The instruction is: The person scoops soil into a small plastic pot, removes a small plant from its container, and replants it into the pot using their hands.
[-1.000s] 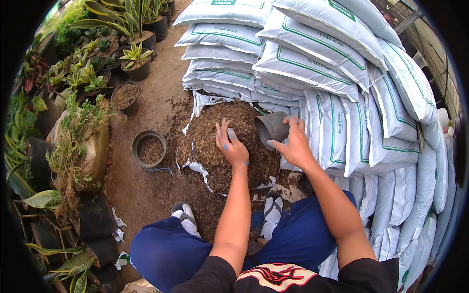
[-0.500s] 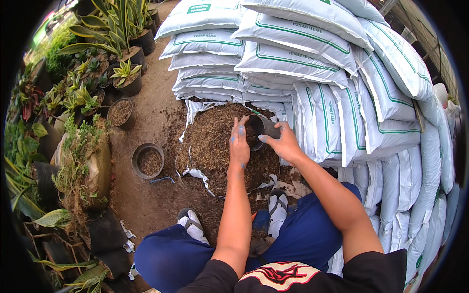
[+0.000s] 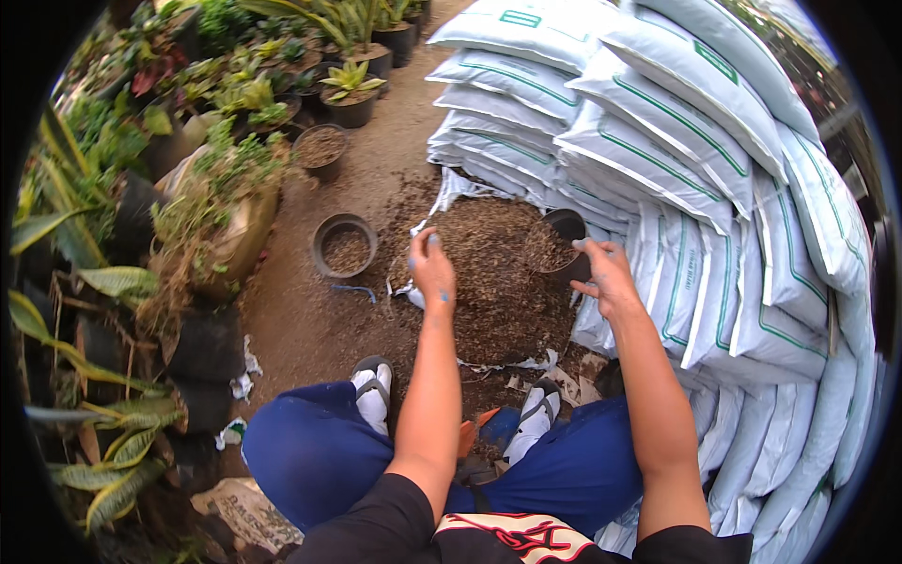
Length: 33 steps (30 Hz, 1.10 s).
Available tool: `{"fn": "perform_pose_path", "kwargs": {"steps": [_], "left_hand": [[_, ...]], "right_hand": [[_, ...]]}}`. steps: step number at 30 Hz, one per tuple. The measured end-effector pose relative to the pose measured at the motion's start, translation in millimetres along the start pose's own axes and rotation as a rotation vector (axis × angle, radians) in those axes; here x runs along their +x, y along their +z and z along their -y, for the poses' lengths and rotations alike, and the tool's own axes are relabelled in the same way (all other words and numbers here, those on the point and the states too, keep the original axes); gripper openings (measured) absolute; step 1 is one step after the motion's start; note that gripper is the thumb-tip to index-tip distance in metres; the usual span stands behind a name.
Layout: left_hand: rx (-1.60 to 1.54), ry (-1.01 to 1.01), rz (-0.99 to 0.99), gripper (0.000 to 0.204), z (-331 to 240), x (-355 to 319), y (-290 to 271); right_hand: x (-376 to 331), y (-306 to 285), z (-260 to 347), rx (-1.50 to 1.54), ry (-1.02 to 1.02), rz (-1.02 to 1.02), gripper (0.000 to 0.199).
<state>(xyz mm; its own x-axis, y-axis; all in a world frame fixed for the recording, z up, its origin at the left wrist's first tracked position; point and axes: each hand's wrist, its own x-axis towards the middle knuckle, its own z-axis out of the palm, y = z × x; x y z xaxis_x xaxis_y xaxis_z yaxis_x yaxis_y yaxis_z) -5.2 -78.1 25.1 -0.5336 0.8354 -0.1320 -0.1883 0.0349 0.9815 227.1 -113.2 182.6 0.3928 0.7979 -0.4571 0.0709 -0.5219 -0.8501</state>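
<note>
My left hand (image 3: 432, 268) has pulled back off the soil heap (image 3: 493, 277), fingers loosely open, empty; my right hand (image 3: 606, 277) still grips the half-filled pot (image 3: 562, 246).

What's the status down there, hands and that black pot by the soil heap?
Right hand gripping the black pot by its rim, pot tilted against the soil heap, partly filled. Left hand open above the heap. Nothing in the way.

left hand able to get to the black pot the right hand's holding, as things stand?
Probably yes. The left hand hovers over the soil heap, and only loose soil lies between it and the black pot that the right hand grips.
</note>
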Motion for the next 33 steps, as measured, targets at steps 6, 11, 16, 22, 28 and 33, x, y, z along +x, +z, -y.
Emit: {"fn": "perform_pose_path", "kwargs": {"steps": [6,11,16,22,28,33], "left_hand": [[-0.002,-0.425,-0.576,0.028,51.5,39.3,-88.4],[-0.002,-0.571,-0.553,0.05,96.7,78.8,-113.4],[-0.321,-0.515,-0.585,0.044,96.7,81.3,-116.5],[0.119,-0.437,-0.428,0.04,76.1,37.5,-114.6],[0.086,-0.281,-0.056,0.026,-0.4,14.0,-136.6],[0.428,-0.222,0.386,0.028,-114.7,-19.3,-110.3]], "right_hand": [[-15.2,37.9,17.5,0.058,-0.038,0.123,0.051],[-22.4,67.0,15.7,0.084,-0.039,0.282,0.046],[-28.6,97.0,13.9,0.124,-0.063,0.384,0.047],[-40.6,97.7,26.6,0.043,-0.217,0.319,0.065],[-60.3,87.1,41.2,-0.409,-0.772,0.063,0.069],[-73.1,62.9,53.5,-0.354,-0.926,0.174,0.065]]}}
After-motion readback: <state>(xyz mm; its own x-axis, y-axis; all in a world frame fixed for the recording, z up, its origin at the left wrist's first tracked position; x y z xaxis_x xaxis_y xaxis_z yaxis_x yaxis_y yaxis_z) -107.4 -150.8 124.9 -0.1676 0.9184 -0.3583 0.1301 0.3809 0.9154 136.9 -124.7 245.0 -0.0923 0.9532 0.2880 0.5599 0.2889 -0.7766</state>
